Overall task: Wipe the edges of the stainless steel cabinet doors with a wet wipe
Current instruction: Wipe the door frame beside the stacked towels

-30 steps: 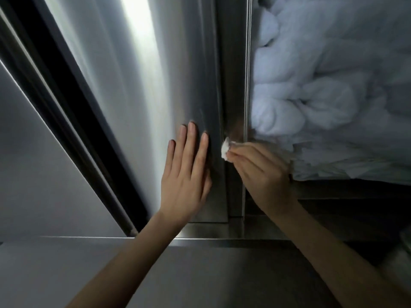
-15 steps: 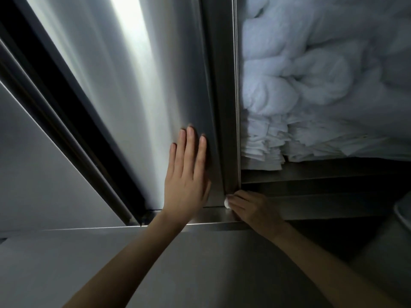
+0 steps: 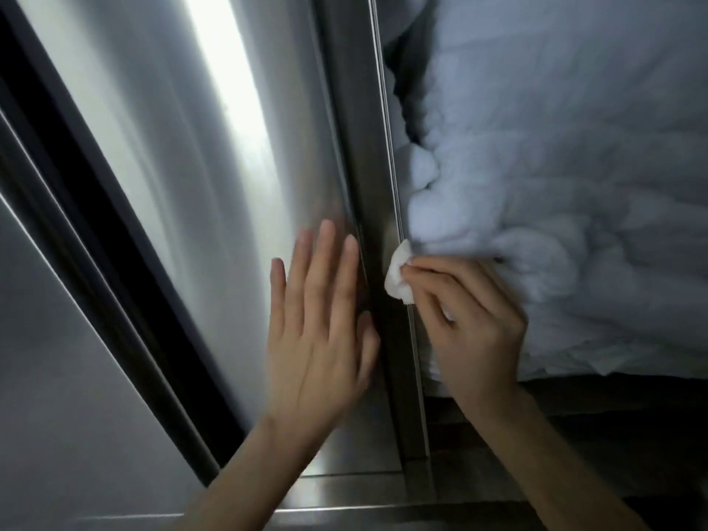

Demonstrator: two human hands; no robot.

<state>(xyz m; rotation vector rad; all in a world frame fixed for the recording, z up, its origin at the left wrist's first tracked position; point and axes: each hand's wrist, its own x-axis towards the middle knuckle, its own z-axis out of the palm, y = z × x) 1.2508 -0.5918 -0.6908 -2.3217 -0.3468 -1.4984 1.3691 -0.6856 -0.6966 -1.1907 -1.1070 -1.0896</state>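
While the right hand [image 3: 471, 331] is pinching the folded wet wipe [image 3: 398, 277] between thumb and fingertips and pressing it onto the door edge [image 3: 367, 166], the left hand [image 3: 318, 339] is lying flat on the cabinet door [image 3: 184, 166] just left of that edge, fingers straight and close together. The wipe is sitting roughly midway along the stretch of edge that is showing, so I am judging the job as under way rather than finished. Steel is running on above the wipe and below it down to the bottom rail [image 3: 344, 488], and no streak or sheen is telling me which part is already clean. Any other edges are lying outside the view or are not being touched. Counting: two hands, one wipe, one door being steadied, a second steel panel [image 3: 57, 377] well left of the edge, and one heap of white cloth [image 3: 555, 185] just right of the edge.
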